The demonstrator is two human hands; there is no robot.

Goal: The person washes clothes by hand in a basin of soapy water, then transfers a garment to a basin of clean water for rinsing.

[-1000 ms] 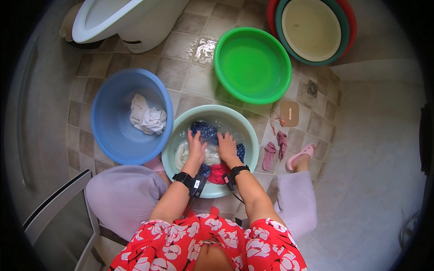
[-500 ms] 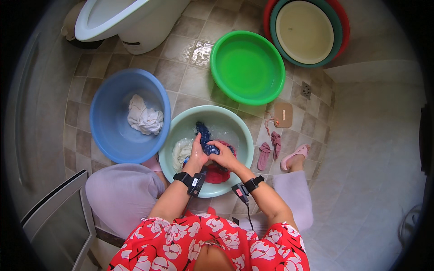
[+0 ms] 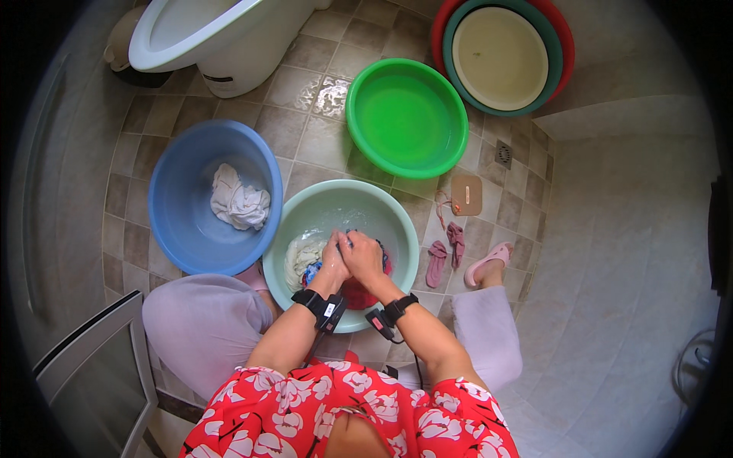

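Both my hands are closed together inside a pale mint-green basin (image 3: 408,259) between my feet. My left hand (image 3: 331,263) and my right hand (image 3: 363,256) press against each other around a dark blue patterned cloth, now mostly hidden by the fingers. Under and beside them lie a white wet cloth (image 3: 302,258), a bit of bright blue cloth (image 3: 311,274) and a red cloth (image 3: 359,296). Some water shows in the basin. Each wrist wears a black strap with a small device.
A blue basin (image 3: 160,195) with a white cloth (image 3: 238,200) stands at the left. Beyond are a green basin (image 3: 408,118) and stacked basins (image 3: 500,57). Pink socks (image 3: 437,263), a drain (image 3: 503,154) and a tan flat piece (image 3: 466,195) lie right. A toilet (image 3: 244,61) stands far left.
My hands have come together and closed over the dark blue cloth, which hung out beyond my fingers before. My right hand has moved left and turned its back upward.
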